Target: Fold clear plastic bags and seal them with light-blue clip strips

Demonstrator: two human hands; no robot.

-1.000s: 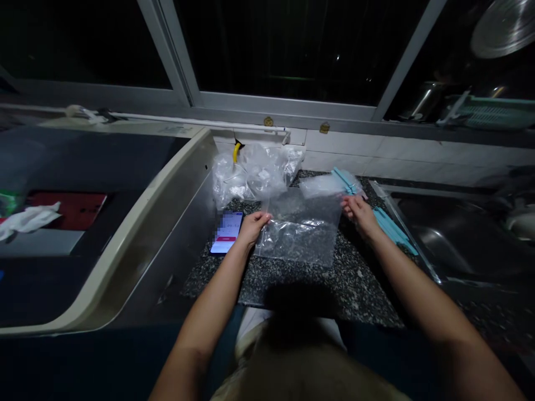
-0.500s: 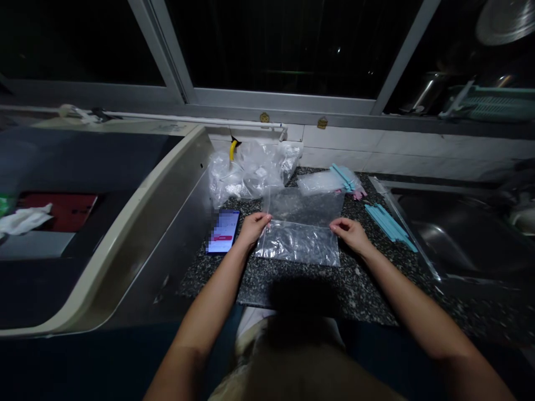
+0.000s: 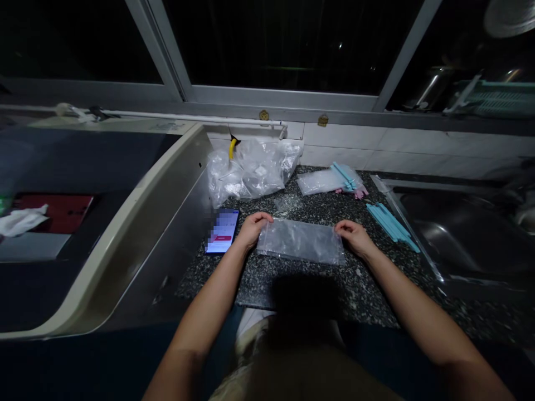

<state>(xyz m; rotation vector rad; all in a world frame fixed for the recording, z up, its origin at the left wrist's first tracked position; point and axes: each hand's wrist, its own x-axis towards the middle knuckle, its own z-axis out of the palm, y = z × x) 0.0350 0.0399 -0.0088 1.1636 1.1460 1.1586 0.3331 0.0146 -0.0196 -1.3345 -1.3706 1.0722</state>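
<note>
On my feed, I have the left hand [image 3: 253, 229] pinching the upper left corner of a clear bag [image 3: 301, 242] and the right hand [image 3: 354, 236] pinching its upper right corner. The bag stretches between them over the speckled counter [image 3: 259, 284]. I see a lit phone [image 3: 226, 227] just beside the left hand; beyond the right hand, blue sticks [image 3: 390, 225] lie near the sink [image 3: 455, 223].

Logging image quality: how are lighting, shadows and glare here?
Head view: dim, windowpanes nearly black; head view: soft glare on the clear plastic bag, a dark shadow below it on the speckled countertop; head view: phone screen brightly lit, partly pixelated.
</note>
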